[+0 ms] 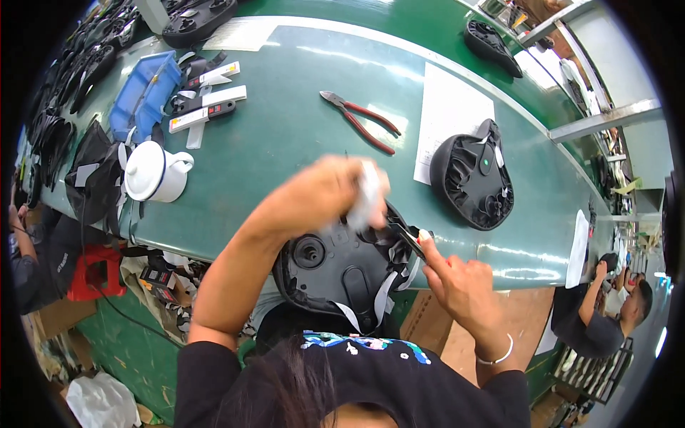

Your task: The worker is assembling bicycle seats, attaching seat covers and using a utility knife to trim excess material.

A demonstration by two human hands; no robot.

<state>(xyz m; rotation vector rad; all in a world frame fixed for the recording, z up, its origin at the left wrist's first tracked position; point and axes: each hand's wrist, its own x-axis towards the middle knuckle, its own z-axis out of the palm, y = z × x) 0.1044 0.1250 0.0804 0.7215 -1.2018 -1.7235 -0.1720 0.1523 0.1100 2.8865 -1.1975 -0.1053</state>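
R hand [464, 285] grips dark tool [408, 239], axis approx. 10-to-4, w/ blk shell [332, 274] at hand's 9 o'clock; L hand [339, 189], overlapping shell's 1-o'clock rim, looks nearer, white matl. [368, 196] at fingers, grip blurred, can't tell.

It's a workshop: the bench [278, 107] has pliers [346, 105] on top, black parts [94, 77] piled left, another worker [596, 329] to its right.
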